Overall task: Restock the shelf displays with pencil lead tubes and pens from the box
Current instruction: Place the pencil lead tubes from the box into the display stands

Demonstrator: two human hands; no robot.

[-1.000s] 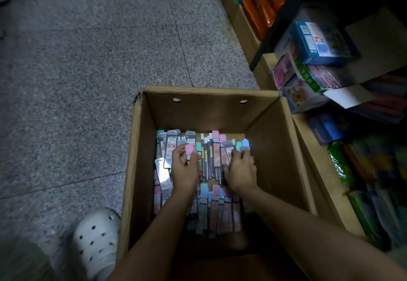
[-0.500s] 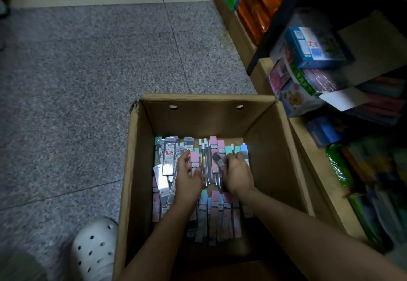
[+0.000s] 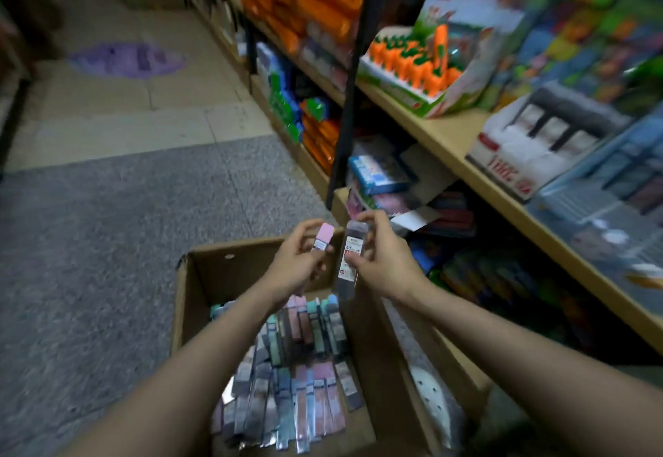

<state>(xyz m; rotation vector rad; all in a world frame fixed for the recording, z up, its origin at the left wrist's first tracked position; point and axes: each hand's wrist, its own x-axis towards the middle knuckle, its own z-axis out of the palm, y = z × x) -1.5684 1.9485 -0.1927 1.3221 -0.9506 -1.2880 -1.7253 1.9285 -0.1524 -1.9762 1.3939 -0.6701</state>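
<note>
Left hand (image 3: 299,263): we pinch a pink-capped lead tube (image 3: 323,238), cap up, fingers curled around it.
Right hand (image 3: 380,259): we grip a dark lead tube (image 3: 349,259) — long axis near upright.
Stock: remaining tubes (image 3: 297,356) lie in the box (image 3: 186,298) below both hands.
Key relation: the shelf displays (image 3: 441,137) lie up and to the right — our right hand is nearer.
Labels: tube print too blurred to read.

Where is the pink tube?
In the head view, the pink tube is near the middle, pinched in the left hand above the cardboard box, just left of the dark tube the right hand holds.
</note>
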